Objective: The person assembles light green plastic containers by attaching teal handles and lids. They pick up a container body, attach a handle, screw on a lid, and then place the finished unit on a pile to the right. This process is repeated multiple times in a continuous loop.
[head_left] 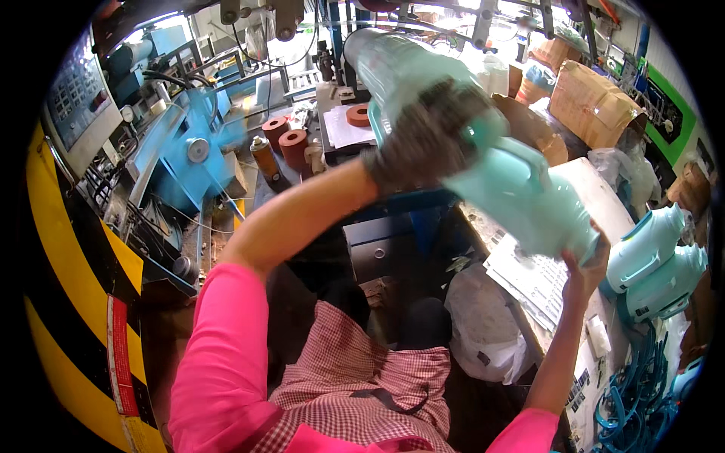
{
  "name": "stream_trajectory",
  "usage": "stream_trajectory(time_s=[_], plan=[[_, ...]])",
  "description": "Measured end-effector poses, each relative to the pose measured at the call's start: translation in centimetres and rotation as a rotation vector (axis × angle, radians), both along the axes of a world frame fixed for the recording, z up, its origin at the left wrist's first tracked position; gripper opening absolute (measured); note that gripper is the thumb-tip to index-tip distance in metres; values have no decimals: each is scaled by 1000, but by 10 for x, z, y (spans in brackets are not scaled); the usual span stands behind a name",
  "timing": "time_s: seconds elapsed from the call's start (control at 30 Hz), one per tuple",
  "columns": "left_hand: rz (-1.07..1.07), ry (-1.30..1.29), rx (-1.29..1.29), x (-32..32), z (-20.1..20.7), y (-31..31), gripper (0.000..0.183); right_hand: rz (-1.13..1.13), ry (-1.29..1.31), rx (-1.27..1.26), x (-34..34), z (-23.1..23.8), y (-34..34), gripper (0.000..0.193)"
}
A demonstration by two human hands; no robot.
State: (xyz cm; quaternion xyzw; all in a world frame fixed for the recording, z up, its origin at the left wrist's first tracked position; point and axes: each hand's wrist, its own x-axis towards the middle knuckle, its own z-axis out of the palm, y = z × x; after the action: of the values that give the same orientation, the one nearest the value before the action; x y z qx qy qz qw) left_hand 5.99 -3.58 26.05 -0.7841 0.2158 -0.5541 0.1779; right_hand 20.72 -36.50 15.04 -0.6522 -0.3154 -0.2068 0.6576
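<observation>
Over the bench's (477,223) left edge, the right hand (586,268) grips the pale green jug (521,198), probably light, stiff, slippery, best held by its handle (538,167); blurred left hand (430,137), cannot tell

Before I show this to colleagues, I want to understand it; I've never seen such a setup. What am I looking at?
There is one picture, taken by a wide fisheye camera on the person's head, looking down, so straight edges bend. The hands are the person's own. The bare right hand holds the lower end of a turquoise container. The left hand, dark-gloved and blurred, is against turquoise plastic higher up; I can't tell whether that is the same piece. On the bench at right lie paper sheets, with other turquoise containers further right.
</observation>
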Motion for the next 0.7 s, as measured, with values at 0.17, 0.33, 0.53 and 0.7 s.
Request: stream_trajectory(time_s=[0.17,0.33,0.53,0.7], plan=[[-195,476,-661,-179,24,-65,28,130,-102,242,36,20,44,76],[104,413,-834,-228,-12,-1,39,197,-461,228,-31,62,181,76],[-147,896,-808,-227,-20,39,28,-147,-545,-71,-12,90,343,77],[250,715,-1304,-290,-47,56,25,260,-323,145,18,18,340,85]])
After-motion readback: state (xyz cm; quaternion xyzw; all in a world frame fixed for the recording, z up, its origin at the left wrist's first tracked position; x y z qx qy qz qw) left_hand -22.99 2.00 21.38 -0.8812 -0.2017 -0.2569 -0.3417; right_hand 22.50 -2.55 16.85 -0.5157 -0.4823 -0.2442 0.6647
